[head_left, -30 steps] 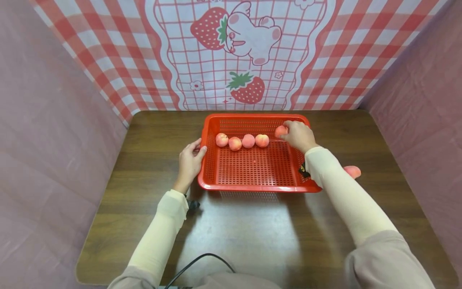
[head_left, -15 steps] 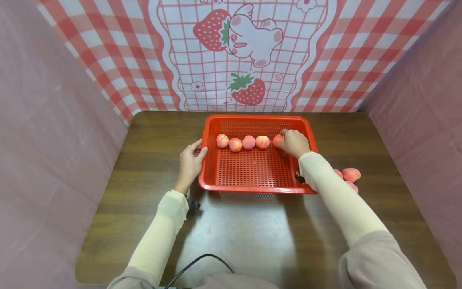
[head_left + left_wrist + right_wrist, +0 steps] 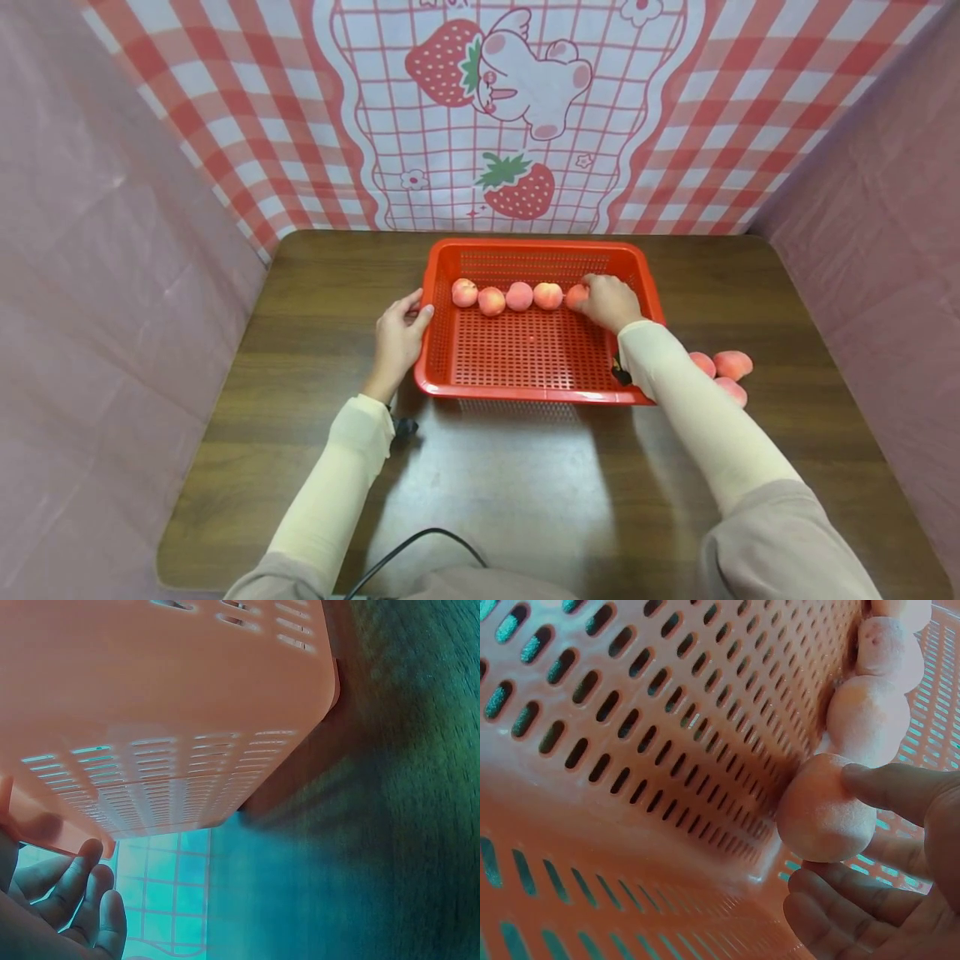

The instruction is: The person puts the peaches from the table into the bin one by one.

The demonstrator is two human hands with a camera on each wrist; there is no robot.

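Note:
A red plastic basket (image 3: 525, 393) with slotted walls sits on the table, and several peaches (image 3: 519, 296) lie in a row along its back wall. With thumb and fingers my left hand (image 3: 397, 337) holds the basket's left rim; in the left wrist view its curled fingers (image 3: 90, 892) show beneath that rim. My right hand (image 3: 613, 302) reaches inside, pinching the rightmost peach (image 3: 825, 814) between thumb and fingers. That peach stands at the right end of the row, close to its neighbour (image 3: 868, 720). In the head view the right hand partly covers it.
Three more peaches (image 3: 732, 365) lie on the wooden table (image 3: 300, 467) right of the basket, partly behind the right forearm. A black cable (image 3: 431, 531) curves near the front edge. A checked strawberry cloth (image 3: 517, 100) hangs behind, with pink curtains (image 3: 82, 292) at the sides.
My right hand has lowered the peach leftward and down to the end of the row. The peaches right of the basket show more as the right arm moved. The left hand keeps its hold.

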